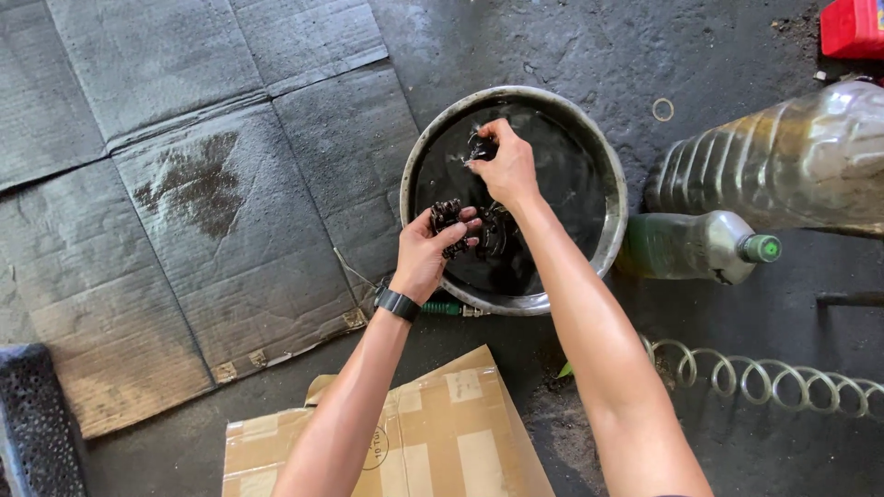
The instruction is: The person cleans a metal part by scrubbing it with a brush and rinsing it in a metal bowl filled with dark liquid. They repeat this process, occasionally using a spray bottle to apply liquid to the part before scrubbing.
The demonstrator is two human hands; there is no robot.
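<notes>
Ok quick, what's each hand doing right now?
Left hand: closed on a bunch of black chain over the basin.
Right hand: closed, pinching another part of the chain.

Both bare forearms reach forward and away from the body, converging as they go. The left hand point(433, 247) is turned palm up and inward, its fingers point(465, 221) curled toward the thumb, closed around a dark, greasy lump of chain point(447, 217) that sits just beyond the fingertips. A dark band circles the left wrist, just behind the heel of the hand. The right hand point(505, 168) lies farther out, wrist bent downward, knuckles up, its fingers point(486, 138) pinched together at the tips on another dark stretch of the chain. The right forearm runs long and straight, angled leftward; its skin shines wet. The two hands sit near each other, not touching.
</notes>
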